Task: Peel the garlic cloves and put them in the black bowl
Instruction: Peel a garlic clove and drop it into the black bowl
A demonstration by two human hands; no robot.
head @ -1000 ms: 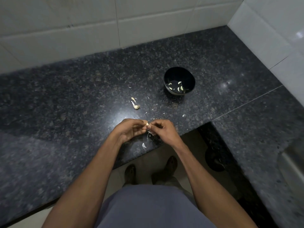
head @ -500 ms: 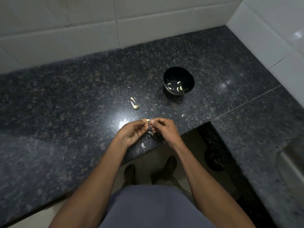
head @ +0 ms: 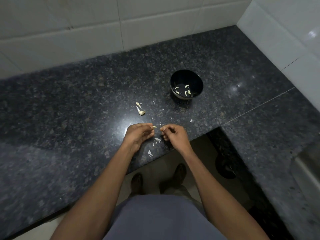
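My left hand point(head: 138, 134) pinches a small pale garlic clove point(head: 154, 126) at its fingertips, just above the counter's front edge. My right hand point(head: 174, 135) hovers a short gap to the right, its fingers curled; whether it holds a scrap of skin I cannot tell. The black bowl point(head: 197, 80) stands farther back and to the right with several peeled cloves point(head: 185, 91) inside. Unpeeled garlic pieces point(head: 141, 112) lie on the counter left of the bowl.
Loose bits of papery skin point(head: 156, 140) lie scattered under and around my hands on the dark granite counter point(head: 69, 110). White tiled walls rise at the back and right. The counter turns an inner corner at the right, with floor and my feet below.
My hands, joined on the clove a second ago, have pulled apart. The clove stays with the left hand, and the right has drawn a little to the right.
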